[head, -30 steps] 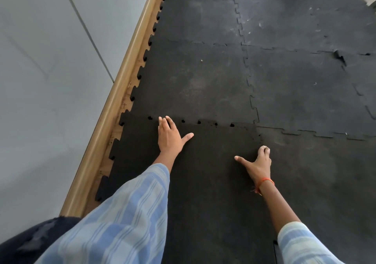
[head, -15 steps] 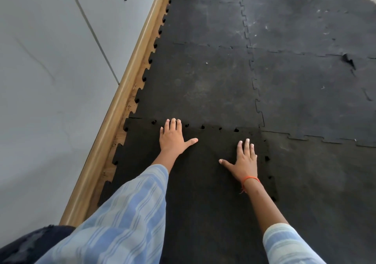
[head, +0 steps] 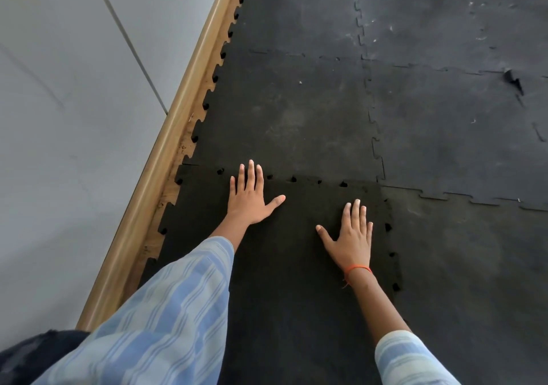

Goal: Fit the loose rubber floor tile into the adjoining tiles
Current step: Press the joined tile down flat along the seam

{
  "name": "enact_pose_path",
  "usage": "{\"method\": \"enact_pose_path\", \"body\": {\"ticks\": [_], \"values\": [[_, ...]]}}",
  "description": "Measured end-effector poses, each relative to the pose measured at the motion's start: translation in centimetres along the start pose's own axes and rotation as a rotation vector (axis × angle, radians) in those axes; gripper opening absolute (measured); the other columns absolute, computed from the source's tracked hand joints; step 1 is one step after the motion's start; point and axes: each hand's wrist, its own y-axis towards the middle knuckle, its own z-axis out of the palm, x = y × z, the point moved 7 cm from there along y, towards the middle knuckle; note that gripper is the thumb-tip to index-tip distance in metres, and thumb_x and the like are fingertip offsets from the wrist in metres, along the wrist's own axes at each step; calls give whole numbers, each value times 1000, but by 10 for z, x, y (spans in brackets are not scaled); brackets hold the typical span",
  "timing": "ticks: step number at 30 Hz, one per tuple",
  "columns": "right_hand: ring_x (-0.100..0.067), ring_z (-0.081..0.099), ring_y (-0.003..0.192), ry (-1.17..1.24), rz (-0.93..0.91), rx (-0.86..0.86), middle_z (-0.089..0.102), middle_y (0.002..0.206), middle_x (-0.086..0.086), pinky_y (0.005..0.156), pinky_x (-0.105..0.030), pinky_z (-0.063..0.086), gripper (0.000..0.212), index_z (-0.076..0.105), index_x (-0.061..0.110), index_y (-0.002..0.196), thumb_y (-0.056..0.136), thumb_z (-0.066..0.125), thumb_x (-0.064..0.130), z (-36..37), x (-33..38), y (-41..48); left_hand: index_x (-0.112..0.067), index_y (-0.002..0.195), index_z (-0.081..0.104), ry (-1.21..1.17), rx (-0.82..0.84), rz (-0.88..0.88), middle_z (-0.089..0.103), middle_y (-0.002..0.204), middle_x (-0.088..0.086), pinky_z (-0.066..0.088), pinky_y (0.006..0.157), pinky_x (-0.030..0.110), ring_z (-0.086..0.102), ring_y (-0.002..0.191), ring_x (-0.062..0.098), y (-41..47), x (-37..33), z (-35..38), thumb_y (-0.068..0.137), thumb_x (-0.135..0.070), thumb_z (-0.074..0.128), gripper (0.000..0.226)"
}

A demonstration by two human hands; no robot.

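The loose tile [head: 296, 266] is a darker black rubber square with jigsaw teeth, lying flat below my hands. My left hand [head: 250, 196] lies palm down near its far edge, fingertips reaching the seam with the greyer tile ahead [head: 284, 111]. My right hand [head: 353, 236] is flat on the tile near its right edge, fingers spread, an orange thread on the wrist. Small dark gaps show along the far seam and along the right seam with the neighbouring tile [head: 474, 266]. Both hands hold nothing.
A wooden skirting board [head: 166, 153] and a grey wall [head: 74, 117] run along the left, with bare wood floor showing between the tile teeth. More interlocked tiles stretch ahead and right. One tile corner is lifted at the right [head: 511, 76].
My right hand has moved from the tile's right corner inward and laid flat, fingers pointing forward. My left hand has slid slightly forward to the far seam. The view has shifted a little.
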Motion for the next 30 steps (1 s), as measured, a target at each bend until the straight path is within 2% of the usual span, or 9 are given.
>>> {"method": "enact_pose_path", "body": {"ticks": [4, 11, 16, 21, 25, 30], "values": [[-20, -17, 148, -65, -5, 26, -17, 160, -5, 120, -40, -8, 89, -4, 11, 153, 92, 34, 63, 9, -1, 1, -12, 150, -22, 7, 84, -8, -33, 155, 7, -9, 117, 48, -26, 144, 28, 6, -1, 5, 87, -76, 19, 99], [-19, -21, 146, -183, -98, 139, -21, 159, -3, 119, -41, -11, 95, -13, 14, 151, 87, 25, 72, 11, 1, 25, -12, 148, -25, 10, 88, -31, -36, 153, 8, -11, 116, 50, -28, 143, 28, 9, -2, 10, 86, -77, 16, 99], [-20, -21, 147, -173, -109, 183, -21, 159, -3, 118, -42, -10, 97, -12, 15, 152, 86, 30, 73, 10, 3, 32, -17, 149, -24, 21, 91, 4, -35, 154, 7, -11, 115, 51, -27, 144, 28, 8, -4, 7, 91, -72, 15, 89], [-20, -19, 147, -135, -100, 230, -20, 160, -2, 119, -43, -7, 101, -11, 14, 152, 85, 43, 68, 4, 6, 33, -24, 151, -19, 77, 79, 221, -32, 156, -1, -12, 114, 55, -27, 144, 23, -6, -58, 19, 99, -57, 14, 70], [-22, -19, 147, -145, -82, 253, -22, 159, -3, 119, -44, -6, 102, -12, 14, 152, 86, 47, 65, 4, 7, 35, -32, 149, -22, 70, 108, 211, -37, 153, -6, -16, 111, 58, -31, 142, 24, -3, -67, 24, 100, -56, 14, 65], [-22, -19, 147, -154, -87, 272, -21, 159, -3, 120, -44, -4, 105, -12, 14, 152, 84, 47, 67, 2, 9, 37, -33, 150, -18, 74, 137, 216, -33, 155, -6, -11, 113, 57, -26, 144, 23, -4, -68, 16, 100, -55, 19, 66]]}}
